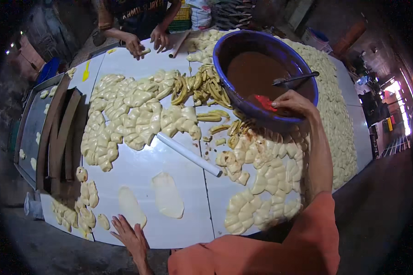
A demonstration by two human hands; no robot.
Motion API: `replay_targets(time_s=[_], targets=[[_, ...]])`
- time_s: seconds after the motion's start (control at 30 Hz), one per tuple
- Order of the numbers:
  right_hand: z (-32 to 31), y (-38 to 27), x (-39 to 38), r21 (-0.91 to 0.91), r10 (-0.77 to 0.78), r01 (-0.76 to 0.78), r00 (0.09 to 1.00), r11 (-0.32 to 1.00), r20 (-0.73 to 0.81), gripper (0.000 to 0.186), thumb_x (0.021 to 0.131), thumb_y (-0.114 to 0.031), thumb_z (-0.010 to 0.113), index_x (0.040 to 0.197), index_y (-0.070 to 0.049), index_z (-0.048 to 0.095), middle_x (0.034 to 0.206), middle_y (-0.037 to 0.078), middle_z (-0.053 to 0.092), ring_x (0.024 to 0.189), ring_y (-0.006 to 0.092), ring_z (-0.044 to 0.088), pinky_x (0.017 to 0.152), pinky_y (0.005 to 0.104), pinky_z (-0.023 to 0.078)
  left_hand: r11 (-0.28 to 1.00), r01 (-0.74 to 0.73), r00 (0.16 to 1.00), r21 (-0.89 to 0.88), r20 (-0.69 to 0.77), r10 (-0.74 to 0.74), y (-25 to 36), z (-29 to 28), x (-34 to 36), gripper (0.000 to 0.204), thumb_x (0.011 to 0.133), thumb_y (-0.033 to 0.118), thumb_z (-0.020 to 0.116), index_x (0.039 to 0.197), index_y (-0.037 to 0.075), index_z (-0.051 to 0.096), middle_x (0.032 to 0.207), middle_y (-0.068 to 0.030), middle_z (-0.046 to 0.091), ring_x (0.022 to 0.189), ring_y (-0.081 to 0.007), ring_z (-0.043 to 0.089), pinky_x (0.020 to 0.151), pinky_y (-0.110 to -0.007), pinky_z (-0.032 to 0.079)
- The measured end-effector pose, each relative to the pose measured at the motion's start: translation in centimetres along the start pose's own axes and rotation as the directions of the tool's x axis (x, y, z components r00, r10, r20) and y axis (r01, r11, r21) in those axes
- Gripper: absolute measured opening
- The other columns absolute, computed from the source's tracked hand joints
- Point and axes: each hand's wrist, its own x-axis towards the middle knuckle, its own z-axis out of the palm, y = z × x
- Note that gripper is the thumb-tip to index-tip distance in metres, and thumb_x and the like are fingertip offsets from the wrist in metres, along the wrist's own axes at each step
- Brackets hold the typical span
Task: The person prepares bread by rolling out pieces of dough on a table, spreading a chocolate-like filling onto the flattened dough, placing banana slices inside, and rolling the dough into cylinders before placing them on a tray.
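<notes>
My right hand (293,101) reaches over the rim of a large blue bowl (225,48) of brown filling and holds a small red scraper (265,101). A metal spoon (294,79) rests in the filling. My left hand (131,236) lies flat, fingers spread, on the near edge of the white table (137,167), just below two flattened oval dough sheets (166,195). A white rolling pin (188,153) lies diagonally between both hands.
Heaps of folded dough pieces (128,117) and banana strips (199,87) cover the table. Another person's hands (147,42) work dough at the far edge. Trays (34,128) and wooden boards (59,133) stand at the left.
</notes>
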Motion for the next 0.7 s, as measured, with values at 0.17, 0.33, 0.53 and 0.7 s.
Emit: replay_targets(time_s=[0.17, 0.33, 0.53, 0.7], targets=[[0.6, 0.1, 0.0, 0.121, 0.0, 0.005, 0.999, 0.993, -0.041, 0.038, 0.092, -0.036, 0.08, 0.098, 0.002, 0.08, 0.069, -0.002, 0.064, 0.058, 0.0073, 0.049, 0.054, 0.0283, 0.039, 1.0, 0.024, 0.999, -0.01, -0.033, -0.025, 0.4, 0.1, -0.1, 0.073, 0.108, 0.044, 0.048, 0.166, 0.007, 0.022, 0.171, -0.0238, 0.016, 0.159, -0.0423, 0.011, 0.123, -0.066, 0.001], [-0.2, -0.2, -0.8, 0.129, 0.012, -0.011, 1.0, 0.992, -0.003, 0.039, 0.091, -0.038, 0.081, 0.1, 0.0, 0.081, 0.071, -0.002, 0.066, 0.059, 0.007, 0.051, 0.054, 0.0276, 0.038, 0.998, 0.055, 0.996, -0.031, -0.062, -0.057, 1.1, 0.4, 0.0, 0.073, 0.108, 0.045, 0.046, 0.164, 0.005, 0.024, 0.171, -0.0239, 0.019, 0.16, -0.0408, 0.01, 0.124, -0.064, 0.001], [-0.3, -3.7, -2.8, 0.158, 0.029, -0.029, 1.0, 0.987, -0.002, 0.037, 0.093, -0.038, 0.079, 0.098, -0.002, 0.081, 0.074, -0.003, 0.067, 0.062, 0.0062, 0.052, 0.056, 0.0286, 0.041, 0.991, 0.03, 0.99, -0.134, -0.136, -0.048, 0.5, 0.6, -0.5, 0.07, 0.107, 0.036, 0.05, 0.163, 0.001, 0.028, 0.169, -0.0242, 0.024, 0.159, -0.0406, 0.013, 0.126, -0.06, 0.001], [2.1, -8.0, -5.1, 0.144, -0.024, 0.024, 1.0, 0.989, -0.002, 0.035, 0.094, -0.033, 0.078, 0.104, 0.0, 0.079, 0.084, -0.003, 0.07, 0.076, 0.0066, 0.06, 0.067, 0.0276, 0.049, 0.983, 0.013, 0.98, -0.185, -0.192, -0.049, 0.4, 0.3, -0.3, 0.075, 0.104, 0.038, 0.057, 0.162, 0.0, 0.029, 0.168, -0.0246, 0.025, 0.158, -0.0408, 0.016, 0.126, -0.06, 0.004]])
